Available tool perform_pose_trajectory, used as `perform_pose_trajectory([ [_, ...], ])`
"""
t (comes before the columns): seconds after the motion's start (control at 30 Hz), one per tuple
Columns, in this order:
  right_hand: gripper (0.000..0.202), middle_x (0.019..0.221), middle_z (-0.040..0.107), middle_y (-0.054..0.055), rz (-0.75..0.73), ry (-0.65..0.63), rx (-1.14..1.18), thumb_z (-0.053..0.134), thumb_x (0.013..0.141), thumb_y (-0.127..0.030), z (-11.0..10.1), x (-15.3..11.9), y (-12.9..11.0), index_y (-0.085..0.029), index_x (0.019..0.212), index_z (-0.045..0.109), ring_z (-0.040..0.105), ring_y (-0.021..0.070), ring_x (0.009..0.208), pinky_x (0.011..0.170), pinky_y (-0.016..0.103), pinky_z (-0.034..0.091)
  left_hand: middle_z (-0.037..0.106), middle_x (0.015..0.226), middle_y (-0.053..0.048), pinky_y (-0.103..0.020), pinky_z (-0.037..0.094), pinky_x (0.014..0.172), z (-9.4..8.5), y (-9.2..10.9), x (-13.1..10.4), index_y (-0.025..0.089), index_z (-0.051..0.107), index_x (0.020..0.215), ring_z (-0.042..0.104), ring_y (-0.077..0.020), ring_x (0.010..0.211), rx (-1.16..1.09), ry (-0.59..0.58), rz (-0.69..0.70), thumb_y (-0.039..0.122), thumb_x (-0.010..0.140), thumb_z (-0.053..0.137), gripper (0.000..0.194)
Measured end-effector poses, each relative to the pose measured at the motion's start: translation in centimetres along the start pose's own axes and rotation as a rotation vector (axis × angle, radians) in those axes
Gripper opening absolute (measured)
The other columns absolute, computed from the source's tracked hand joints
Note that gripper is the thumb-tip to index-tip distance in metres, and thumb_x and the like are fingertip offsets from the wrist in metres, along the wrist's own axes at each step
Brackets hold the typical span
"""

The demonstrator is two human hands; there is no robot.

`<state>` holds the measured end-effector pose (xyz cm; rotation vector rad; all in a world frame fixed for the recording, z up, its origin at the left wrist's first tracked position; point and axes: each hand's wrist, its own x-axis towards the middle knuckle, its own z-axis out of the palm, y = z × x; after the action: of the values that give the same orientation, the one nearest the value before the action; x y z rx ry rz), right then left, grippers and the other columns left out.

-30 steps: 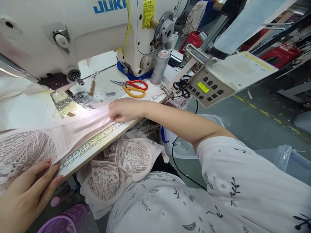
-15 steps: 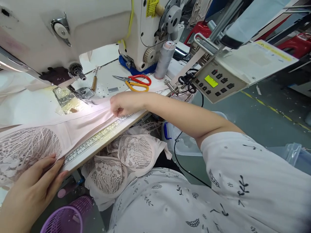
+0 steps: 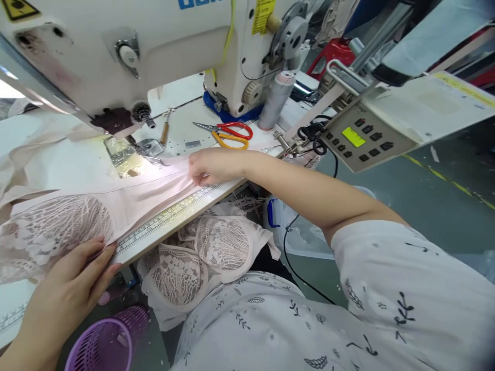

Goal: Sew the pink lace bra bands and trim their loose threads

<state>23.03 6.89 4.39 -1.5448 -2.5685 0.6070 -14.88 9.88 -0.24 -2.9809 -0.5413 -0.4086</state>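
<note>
A pale pink lace bra (image 3: 73, 224) lies stretched along the front of the sewing table, its lace cup at the left and its smooth band running right. My right hand (image 3: 207, 167) is closed on the end of the band, close to the needle area of the sewing machine (image 3: 174, 46). At the cup's lower edge, my left hand (image 3: 73, 283) grips the fabric with the fingers on top; its thumb is hidden. Under the band, a measuring scale (image 3: 166, 216) runs along the table edge. More lace bras (image 3: 224, 242) rest on my lap below the table.
Red-and-yellow-handled scissors (image 3: 234, 135), a small wooden-handled tool (image 3: 165, 133) and a grey thread cone (image 3: 276, 100) are on the table behind my right hand. A control box (image 3: 359, 139) juts out at the right. Below are a purple basket (image 3: 102, 342) and a clear plastic bin (image 3: 297, 242).
The camera view has shifted, so the scene sits further right in the picture. Both hands keep their hold on the bra, with little visible movement against the table.
</note>
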Motion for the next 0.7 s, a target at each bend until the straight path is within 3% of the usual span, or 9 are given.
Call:
perform_pose_trajectory([
  [0.07,0.013,0.091,0.058,0.006,-0.032,0.011,-0.037,0.059,0.077,-0.008,0.3,0.0,0.1,-0.014,0.084,0.069,0.051,0.0151,0.080,0.069,0.028,0.036,0.064,0.100,-0.010,-0.047,0.054,0.080,-0.6,0.8,0.5,0.025,0.038,0.137,0.060,-0.0306,0.097,0.100,-0.012,0.060,0.019,0.087,0.050,0.052],
  [0.17,0.011,0.087,0.058,0.006,-0.086,0.045,-0.075,0.058,0.076,-0.011,0.9,0.1,0.3,-0.015,0.076,0.068,0.053,0.0162,0.080,0.072,0.028,0.039,0.058,0.105,-0.017,-0.042,0.055,0.079,-1.1,2.0,0.9,0.013,0.053,0.114,0.060,-0.0287,0.098,0.160,0.000,0.022,0.023,0.087,0.053,0.029],
  [0.37,0.012,0.090,0.061,0.006,-0.115,0.095,0.011,0.055,0.078,-0.020,2.2,0.4,1.4,-0.019,0.072,0.066,0.057,0.0192,0.083,0.073,0.031,0.043,0.059,0.108,-0.015,-0.041,0.052,0.088,-1.0,2.2,0.0,0.013,0.057,0.111,0.057,-0.0270,0.107,0.064,-0.057,-0.104,0.025,0.089,0.050,0.026],
  [0.7,0.020,0.101,0.062,0.008,-0.076,0.034,0.091,0.052,0.079,-0.026,2.0,0.2,1.1,-0.022,0.088,0.069,0.057,0.0234,0.093,0.077,0.035,0.046,0.056,0.112,-0.018,-0.043,0.051,0.088,-1.2,2.2,-0.2,0.008,0.057,0.114,0.055,-0.0285,0.106,0.010,-0.057,-0.105,0.025,0.089,0.050,0.031],
])
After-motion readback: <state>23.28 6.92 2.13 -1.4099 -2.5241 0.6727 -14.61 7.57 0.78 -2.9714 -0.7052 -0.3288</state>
